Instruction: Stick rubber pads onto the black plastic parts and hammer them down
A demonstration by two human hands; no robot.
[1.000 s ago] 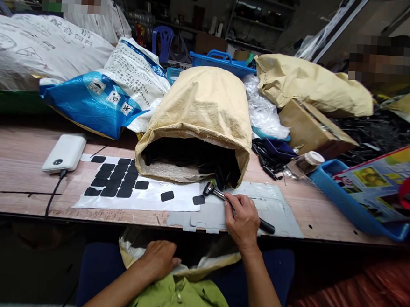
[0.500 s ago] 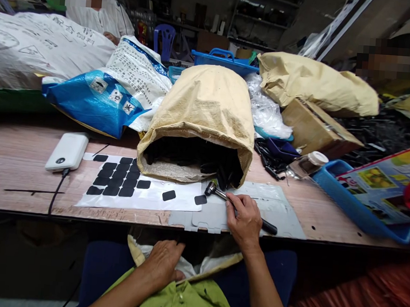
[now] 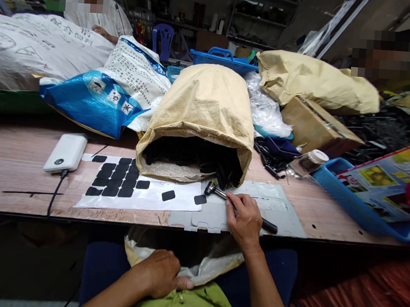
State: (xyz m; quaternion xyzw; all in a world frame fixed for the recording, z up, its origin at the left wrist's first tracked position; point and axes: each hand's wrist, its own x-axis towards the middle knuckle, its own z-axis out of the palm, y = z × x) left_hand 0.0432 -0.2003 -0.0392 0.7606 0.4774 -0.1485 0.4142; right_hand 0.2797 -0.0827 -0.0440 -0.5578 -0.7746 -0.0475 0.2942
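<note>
My right hand (image 3: 245, 220) is wrapped round the handle of a small hammer (image 3: 269, 226), whose metal head rests on a grey sheet (image 3: 282, 205) near the table edge. In my lap, my left hand (image 3: 163, 273) grips the near rim of an open sack (image 3: 210, 272), thumb toward me. Behind the hammer a large tan sack (image 3: 205, 97) lies with its mouth facing me and dark pieces inside. Left of it, rounded black pads (image 3: 115, 183) sit in rows on a white sheet (image 3: 149, 200), with a few lying apart.
A white power bank (image 3: 66, 152) with a cable lies at the left. To the right are a jar (image 3: 307, 164), a blue tray (image 3: 356, 201) and a wooden box (image 3: 319, 126). Blue-and-white bags (image 3: 100, 94) stand behind. A person (image 3: 95, 19) is across the table.
My left hand has moved down and slightly right along the lap sack's rim, and the sack's mouth shows wider. My right hand and the hammer have stayed in place.
</note>
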